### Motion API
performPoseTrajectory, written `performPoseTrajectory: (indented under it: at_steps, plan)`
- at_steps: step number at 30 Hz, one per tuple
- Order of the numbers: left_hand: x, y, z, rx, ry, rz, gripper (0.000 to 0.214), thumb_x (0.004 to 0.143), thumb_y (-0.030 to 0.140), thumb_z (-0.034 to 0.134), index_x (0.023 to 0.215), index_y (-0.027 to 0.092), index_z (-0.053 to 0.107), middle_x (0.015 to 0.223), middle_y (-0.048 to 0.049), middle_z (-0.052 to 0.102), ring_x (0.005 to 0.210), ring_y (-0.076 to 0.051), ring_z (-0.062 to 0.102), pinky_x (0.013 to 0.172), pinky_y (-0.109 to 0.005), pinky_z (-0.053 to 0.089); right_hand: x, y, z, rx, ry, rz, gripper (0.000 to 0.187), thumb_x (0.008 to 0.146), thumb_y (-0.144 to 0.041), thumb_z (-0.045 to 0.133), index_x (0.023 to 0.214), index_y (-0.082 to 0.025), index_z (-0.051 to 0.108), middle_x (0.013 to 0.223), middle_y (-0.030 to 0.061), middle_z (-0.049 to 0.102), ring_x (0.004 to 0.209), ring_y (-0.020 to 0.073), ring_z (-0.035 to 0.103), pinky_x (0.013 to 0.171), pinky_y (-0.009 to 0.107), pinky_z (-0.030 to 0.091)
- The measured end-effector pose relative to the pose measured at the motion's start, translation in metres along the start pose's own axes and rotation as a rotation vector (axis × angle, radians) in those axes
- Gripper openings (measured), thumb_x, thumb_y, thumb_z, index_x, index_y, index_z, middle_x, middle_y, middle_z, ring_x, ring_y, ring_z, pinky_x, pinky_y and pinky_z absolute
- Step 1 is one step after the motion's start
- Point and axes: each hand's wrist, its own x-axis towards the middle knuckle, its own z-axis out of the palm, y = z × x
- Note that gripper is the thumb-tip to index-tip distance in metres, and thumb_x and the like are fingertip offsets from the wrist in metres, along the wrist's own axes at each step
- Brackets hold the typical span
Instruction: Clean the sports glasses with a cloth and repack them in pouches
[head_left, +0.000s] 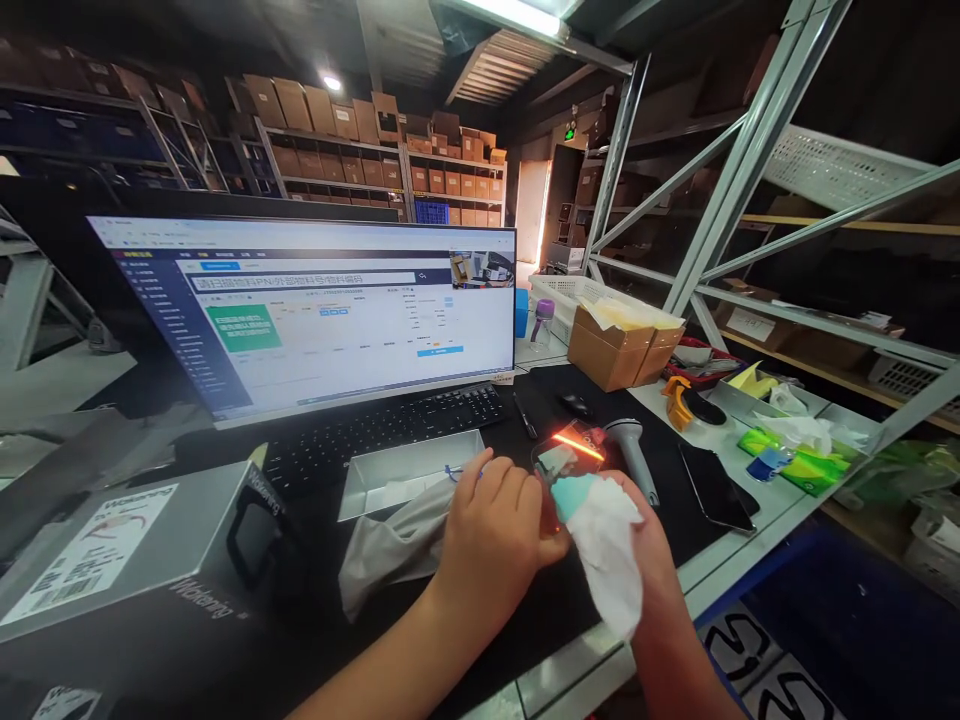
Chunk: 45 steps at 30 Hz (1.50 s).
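R hand (654,540) grips white sheet (609,560) — prob. light, soft, tearable; pinch edges — L hand (496,515) curled, grip unclear.

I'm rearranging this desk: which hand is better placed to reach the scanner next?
Probably the right hand: it is nearer the scanner than the left hand is. The right holds a white sheet, though, so may need freeing first.

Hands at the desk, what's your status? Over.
Left hand curled, contents unclear. Right hand holding white-and-teal sheet. Scanner and grey pouch close by.
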Motion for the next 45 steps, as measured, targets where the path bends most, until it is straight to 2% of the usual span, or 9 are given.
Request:
performPoseTrajectory:
  at_steps: [5,9,13,19,24,30,36,40,45]
  plan:
    - [-0.004,0.006,0.001,0.046,0.007,0.017,0.018,0.092,0.011,0.047,0.080,0.018,0.058,0.079,-0.0047,0.065,0.089,-0.023,0.061,0.105,-0.043,0.042,-0.009,-0.002,0.004,-0.176,0.063,-0.033,0.040,0.065,-0.026,0.084,0.092,-0.023,0.055,0.067,-0.0043,0.062,0.055,0.0116,0.051,0.050,0.020,0.042]
    - [-0.005,0.009,0.003,-0.064,-0.060,0.044,0.011,0.092,0.017,0.050,0.094,0.016,0.060,0.091,-0.0073,0.068,0.096,-0.025,0.061,0.105,-0.047,0.044,-0.005,-0.006,0.007,-0.216,0.198,-0.106,0.041,0.074,-0.037,0.082,0.088,-0.025,0.045,0.065,-0.0062,0.058,0.053,0.0112,0.050,0.047,0.020,0.043]
    - [-0.004,0.008,0.004,-0.197,-0.088,0.047,0.019,0.091,0.018,0.053,0.109,0.014,0.058,0.101,-0.0088,0.069,0.096,-0.026,0.064,0.105,-0.052,0.048,0.004,-0.012,0.004,-0.240,0.176,-0.144,0.043,0.075,-0.041,0.081,0.085,-0.025,0.042,0.064,-0.0076,0.052,0.051,0.0100,0.046,0.045,0.020,0.041]
    - [-0.007,0.007,0.006,-0.378,-0.111,-0.016,0.047,0.089,0.009,0.052,0.136,0.011,0.043,0.121,-0.0152,0.065,0.109,-0.023,0.067,0.092,-0.035,0.059,0.006,-0.012,0.012,-0.422,0.274,-0.240,0.041,0.075,-0.042,0.078,0.080,-0.024,0.041,0.065,-0.0075,0.045,0.054,0.0102,0.042,0.046,0.021,0.038]
    - [-0.011,0.004,0.009,-0.383,-0.103,-0.103,0.041,0.086,0.003,0.052,0.125,0.013,0.048,0.122,-0.0164,0.065,0.114,-0.026,0.067,0.094,-0.039,0.060,-0.005,0.005,0.024,-0.561,0.334,-0.364,0.030,0.073,-0.029,0.074,0.074,-0.024,0.045,0.065,-0.0071,0.044,0.056,0.0109,0.041,0.050,0.023,0.037]
    - [-0.009,0.006,0.005,-0.400,-0.067,-0.121,0.030,0.090,0.004,0.049,0.119,0.014,0.051,0.123,-0.0176,0.064,0.116,-0.026,0.067,0.090,-0.035,0.062,-0.016,0.015,0.017,-0.672,0.227,-0.444,0.028,0.068,-0.017,0.071,0.062,-0.023,0.044,0.069,-0.0017,0.055,0.073,0.0169,0.053,0.067,0.027,0.043]
    - [-0.003,0.007,0.001,-0.561,-0.164,-0.018,0.048,0.088,0.000,0.053,0.131,0.020,0.049,0.134,-0.0112,0.062,0.129,-0.023,0.059,0.117,-0.048,0.041,0.006,-0.012,0.001,-0.339,0.165,-0.278,0.042,0.069,-0.030,0.081,0.063,-0.022,0.040,0.059,-0.0055,0.050,0.053,0.0103,0.042,0.049,0.022,0.038]
    - [-0.003,0.005,0.000,-0.577,-0.185,-0.010,0.054,0.084,-0.006,0.047,0.131,0.021,0.049,0.140,-0.0100,0.059,0.138,-0.022,0.051,0.122,-0.047,0.036,0.018,-0.023,0.000,-0.235,0.168,-0.236,0.046,0.071,-0.040,0.083,0.067,-0.022,0.041,0.056,-0.0079,0.045,0.048,0.0091,0.039,0.043,0.020,0.036]
    - [-0.009,0.001,0.001,-0.516,-0.226,-0.073,0.051,0.082,-0.003,0.050,0.130,0.017,0.049,0.143,-0.0164,0.055,0.139,-0.030,0.049,0.114,-0.053,0.044,0.002,-0.004,0.015,-0.487,0.227,-0.464,0.032,0.076,-0.026,0.076,0.067,-0.022,0.045,0.062,-0.0057,0.049,0.055,0.0112,0.045,0.049,0.021,0.040]
